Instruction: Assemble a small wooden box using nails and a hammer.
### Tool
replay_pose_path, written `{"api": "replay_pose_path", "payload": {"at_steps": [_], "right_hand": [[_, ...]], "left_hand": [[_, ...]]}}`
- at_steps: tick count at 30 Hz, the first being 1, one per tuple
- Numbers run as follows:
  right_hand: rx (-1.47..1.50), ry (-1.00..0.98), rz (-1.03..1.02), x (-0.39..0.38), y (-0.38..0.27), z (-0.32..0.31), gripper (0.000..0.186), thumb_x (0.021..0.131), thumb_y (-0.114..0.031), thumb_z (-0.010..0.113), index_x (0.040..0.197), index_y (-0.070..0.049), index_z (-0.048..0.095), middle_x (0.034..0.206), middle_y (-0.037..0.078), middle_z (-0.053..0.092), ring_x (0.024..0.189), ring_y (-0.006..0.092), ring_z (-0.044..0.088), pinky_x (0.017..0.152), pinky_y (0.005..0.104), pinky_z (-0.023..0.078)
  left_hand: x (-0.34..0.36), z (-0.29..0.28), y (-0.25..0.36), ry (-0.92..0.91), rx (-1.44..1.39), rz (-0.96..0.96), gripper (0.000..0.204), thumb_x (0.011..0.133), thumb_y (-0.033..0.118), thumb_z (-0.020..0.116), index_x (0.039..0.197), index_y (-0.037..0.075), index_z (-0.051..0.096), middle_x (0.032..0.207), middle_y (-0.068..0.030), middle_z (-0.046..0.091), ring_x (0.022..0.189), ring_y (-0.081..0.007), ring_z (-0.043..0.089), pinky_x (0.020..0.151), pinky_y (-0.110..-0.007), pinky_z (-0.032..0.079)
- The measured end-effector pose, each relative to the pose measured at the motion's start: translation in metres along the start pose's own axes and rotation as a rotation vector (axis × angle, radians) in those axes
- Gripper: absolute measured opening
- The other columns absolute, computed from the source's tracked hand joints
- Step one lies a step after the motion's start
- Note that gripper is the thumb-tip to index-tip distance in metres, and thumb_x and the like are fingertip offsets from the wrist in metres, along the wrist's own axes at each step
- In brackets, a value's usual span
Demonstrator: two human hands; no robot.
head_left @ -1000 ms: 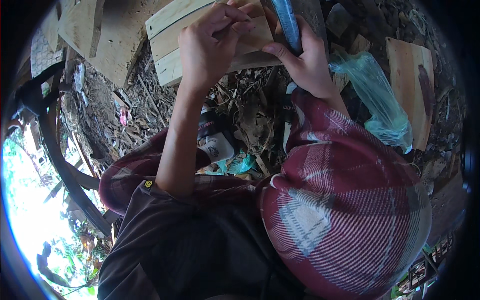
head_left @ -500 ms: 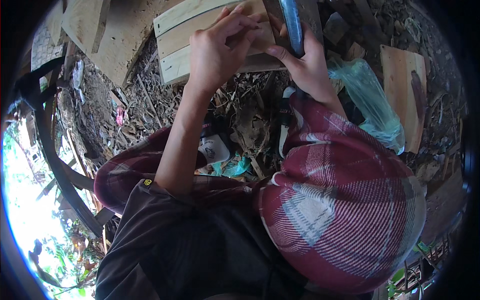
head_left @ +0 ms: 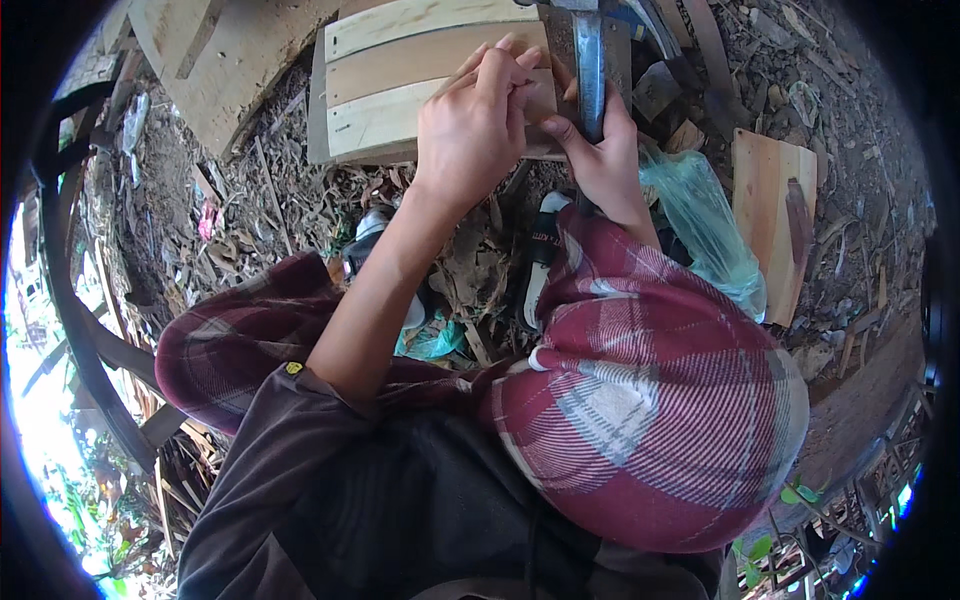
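Ground (head_left: 250,215): bare earth littered with dry leaves, wood offcuts. Slatted wooden panel (head_left: 400,90) at far edge. Left hand (head_left: 475,130), fingers curled, pinching against panel's near-right corner. Right hand (head_left: 600,150) wrapped around dark hammer handle (head_left: 588,60). Green plastic bag (head_left: 705,225) right.

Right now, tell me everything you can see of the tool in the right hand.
The tool is a long, narrow bar of grey-blue metal, seemingly a hammer, its upper end cut off by the picture's top edge. It stands nearly upright in the picture, over the right end of the wooden boards. The right hand wraps its lower part, thumb towards the left hand, which rests beside it on the boards.
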State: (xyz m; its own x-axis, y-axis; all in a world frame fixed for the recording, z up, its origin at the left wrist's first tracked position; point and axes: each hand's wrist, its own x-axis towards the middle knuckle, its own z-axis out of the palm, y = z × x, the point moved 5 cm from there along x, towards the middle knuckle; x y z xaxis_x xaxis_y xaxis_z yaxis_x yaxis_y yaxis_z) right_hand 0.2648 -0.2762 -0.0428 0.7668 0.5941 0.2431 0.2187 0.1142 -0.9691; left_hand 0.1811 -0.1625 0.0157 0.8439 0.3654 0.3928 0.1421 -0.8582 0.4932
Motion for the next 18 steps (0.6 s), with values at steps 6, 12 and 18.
{"api": "replay_pose_path", "payload": {"at_steps": [6, 12, 18], "right_hand": [[-0.009, -0.060, 0.040, -0.001, 0.003, -0.002, 0.041, 0.077, -0.028, 0.080, 0.096, -0.002, 0.054, 0.076, 0.003, 0.058, 0.068, 0.0080, 0.050, 0.063, 0.0253, 0.045], [0.134, -0.045, 0.113, -0.002, 0.004, -0.001, 0.042, 0.076, -0.027, 0.080, 0.097, -0.002, 0.053, 0.081, 0.004, 0.059, 0.075, 0.0086, 0.051, 0.070, 0.0247, 0.046], [0.145, -0.167, 0.420, 0.001, -0.033, -0.032, 0.035, 0.095, -0.037, 0.056, 0.101, -0.002, 0.053, 0.070, 0.003, 0.055, 0.048, 0.0046, 0.045, 0.041, 0.0214, 0.037]], "left_hand": [[0.000, -0.001, 0.001, 0.059, -0.005, 0.013, 0.012, 0.080, 0.006, 0.061, 0.090, 0.006, 0.055, 0.104, -0.0082, 0.068, 0.098, -0.0278, 0.065, 0.071, -0.038, 0.056], [-0.002, -0.005, 0.004, 0.102, 0.069, 0.039, 0.013, 0.079, 0.006, 0.062, 0.092, 0.007, 0.058, 0.105, -0.0095, 0.068, 0.098, -0.0276, 0.066, 0.076, -0.035, 0.056], [-0.002, -0.003, 0.002, 0.154, 0.083, 0.085, 0.019, 0.081, 0.010, 0.062, 0.100, 0.008, 0.063, 0.106, -0.0120, 0.068, 0.100, -0.0272, 0.065, 0.085, -0.035, 0.054]]}}
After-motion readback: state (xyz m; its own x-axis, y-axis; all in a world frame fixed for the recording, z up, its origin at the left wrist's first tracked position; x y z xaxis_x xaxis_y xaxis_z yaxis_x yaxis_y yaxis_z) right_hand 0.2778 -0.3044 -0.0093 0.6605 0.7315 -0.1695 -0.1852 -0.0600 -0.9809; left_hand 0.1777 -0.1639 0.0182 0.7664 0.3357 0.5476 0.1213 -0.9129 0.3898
